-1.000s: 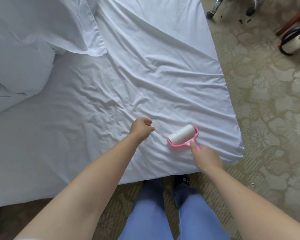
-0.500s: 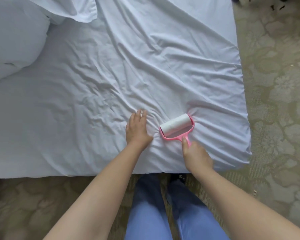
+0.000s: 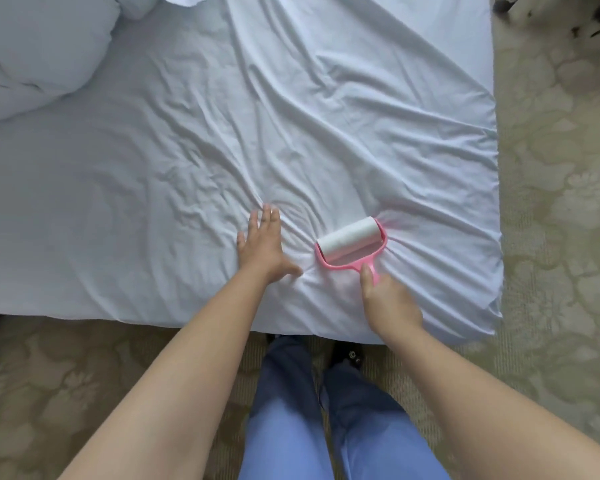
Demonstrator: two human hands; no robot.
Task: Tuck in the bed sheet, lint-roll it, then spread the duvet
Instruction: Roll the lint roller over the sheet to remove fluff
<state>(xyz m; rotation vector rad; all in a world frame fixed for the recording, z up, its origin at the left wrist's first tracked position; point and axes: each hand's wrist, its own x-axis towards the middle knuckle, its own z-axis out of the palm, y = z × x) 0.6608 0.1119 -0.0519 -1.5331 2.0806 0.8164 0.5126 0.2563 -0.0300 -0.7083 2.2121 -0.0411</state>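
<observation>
1. Sheet (image 3: pixel 291 116) covers the mattress from near edge to far, creased all over, with folds fanning out from where we work near the near right corner; it hangs over the near edge, so we judge the tucking done or nearly so.
2. Our left hand (image 3: pixel 262 247) lies flat on the sheet, fingers straight and a little spread, holding nothing. We judge it is there to pin the cloth so that it does not bunch or drag under the sticky roll.
3. Our right hand (image 3: pixel 388 299) wraps the pink handle of the lint roller (image 3: pixel 350 242), thumb along the stem. The white roll sits on the sheet just to the right of the left hand, angled across, handle toward us for push and pull strokes.
4. Duvet (image 3: pixel 32 53) is heaped at the far left, well apart from the roller, we judge to keep the sheet bare until rolling ends.
5. Carpet (image 3: pixel 551 237) lies to the right and near.
</observation>
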